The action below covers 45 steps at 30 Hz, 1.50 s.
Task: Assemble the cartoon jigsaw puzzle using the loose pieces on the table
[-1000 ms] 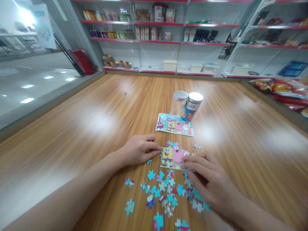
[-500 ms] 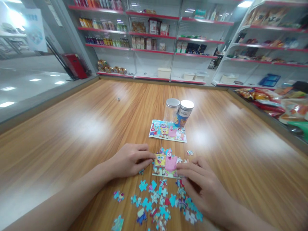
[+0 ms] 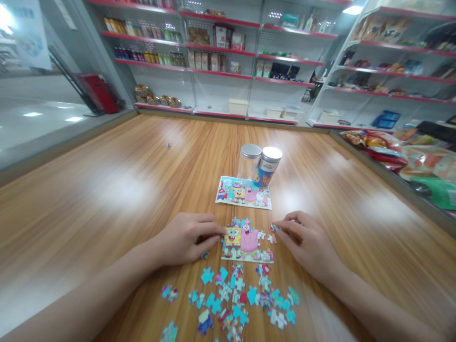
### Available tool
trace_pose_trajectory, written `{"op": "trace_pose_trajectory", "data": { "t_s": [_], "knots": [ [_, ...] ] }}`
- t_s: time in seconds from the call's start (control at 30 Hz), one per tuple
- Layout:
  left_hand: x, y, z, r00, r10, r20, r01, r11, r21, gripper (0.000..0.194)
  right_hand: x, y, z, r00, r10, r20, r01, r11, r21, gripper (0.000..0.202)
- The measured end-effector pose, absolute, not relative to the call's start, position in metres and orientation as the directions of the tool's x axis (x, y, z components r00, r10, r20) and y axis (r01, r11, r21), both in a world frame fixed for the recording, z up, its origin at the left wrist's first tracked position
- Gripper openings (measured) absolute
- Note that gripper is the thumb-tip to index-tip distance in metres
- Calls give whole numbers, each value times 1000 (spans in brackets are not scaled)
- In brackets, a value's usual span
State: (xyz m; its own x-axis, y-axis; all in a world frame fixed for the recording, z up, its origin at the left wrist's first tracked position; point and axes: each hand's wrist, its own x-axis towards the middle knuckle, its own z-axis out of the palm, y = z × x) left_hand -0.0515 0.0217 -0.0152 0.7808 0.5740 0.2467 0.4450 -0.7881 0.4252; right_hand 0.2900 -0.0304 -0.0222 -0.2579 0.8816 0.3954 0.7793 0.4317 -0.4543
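Observation:
A partly assembled jigsaw puzzle (image 3: 248,243) lies on the wooden table, showing a yellow square character and a pink one. At its left edge rests my left hand (image 3: 188,237), index fingertip on the yellow character and thumb apart from it. My right hand (image 3: 309,240), to the right of the puzzle, has thumb and fingertips closed on a small puzzle piece (image 3: 274,227), which they partly cover. Just below that, a loose pale piece (image 3: 271,237) sits near the puzzle's ragged right edge. Many loose puzzle pieces (image 3: 228,290), mostly light blue, are scattered nearer to me.
Behind the puzzle lies a printed picture card (image 3: 243,193) of the same characters. A clear jar (image 3: 248,164) and a labelled can (image 3: 267,168) stand at its far edge. Packaged goods (image 3: 388,156) sit beyond the table's right rim. Stocked shelves (image 3: 221,71) line the back.
My right hand has moved from the puzzle's lower right edge up and away to the loose piece at the upper right, and now pinches it. The left hand stays at the puzzle's left edge.

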Motion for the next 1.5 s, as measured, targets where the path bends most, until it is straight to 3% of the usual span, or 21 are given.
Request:
{"op": "trace_pose_trajectory", "data": {
  "t_s": [0.2,0.43,0.77,1.5],
  "knots": [
    [-52,22,-17,772,576,269,442,-790,425,26,287,-32,-17,-232,899,371,795,395,-460,10],
    [-53,23,-18,774,577,260,444,-788,426,26,281,-38,-11,-320,866,385,717,487,-498,20],
    [-52,24,-20,756,588,287,440,-782,442,26,281,-42,-6,-353,864,358,688,499,-526,26],
    [-53,22,-20,761,595,259,455,-774,440,23,278,-41,-7,-365,867,338,672,497,-549,15]
  ]
}}
